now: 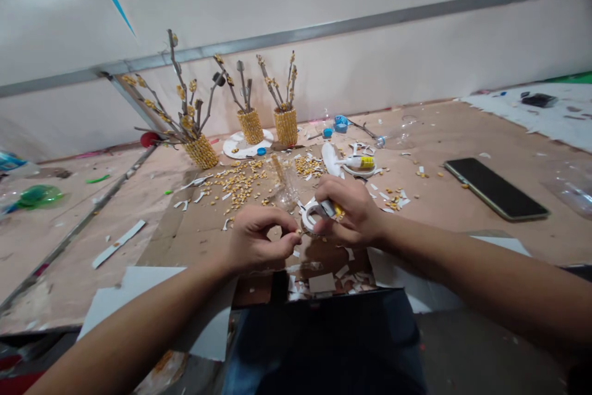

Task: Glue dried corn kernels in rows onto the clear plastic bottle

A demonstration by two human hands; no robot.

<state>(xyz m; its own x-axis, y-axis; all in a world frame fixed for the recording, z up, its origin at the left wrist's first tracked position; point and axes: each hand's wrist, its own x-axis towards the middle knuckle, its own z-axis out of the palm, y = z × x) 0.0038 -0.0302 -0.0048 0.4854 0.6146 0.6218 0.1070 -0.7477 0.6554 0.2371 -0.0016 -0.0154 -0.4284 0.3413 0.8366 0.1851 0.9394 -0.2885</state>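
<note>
My left hand [261, 236] is closed in a pinch, a tiny pale-yellow corn kernel [298, 233] between thumb and forefinger tips. Just right of it, my right hand [350, 210] grips a small glue bottle [327, 207] with a white tip; a bit of yellow shows beneath the fingers. A white ring [307, 217] sits under the bottle's tip; whether the right hand also supports it is hidden. Beyond the hands lie loose corn kernels [240, 184], a clear plastic piece [287, 188], and another glue bottle [361, 162] with a yellow label beside a white oval piece [330, 159].
Three kernel-covered pots of twigs [201, 151] [250, 126] [285, 126] stand toward the wall, the middle one on a white disc [230, 147]. A phone [496, 188] lies at right. Paper scraps [119, 243], blue caps [327, 133] and clear plastic bottles [404, 131] are scattered over the table.
</note>
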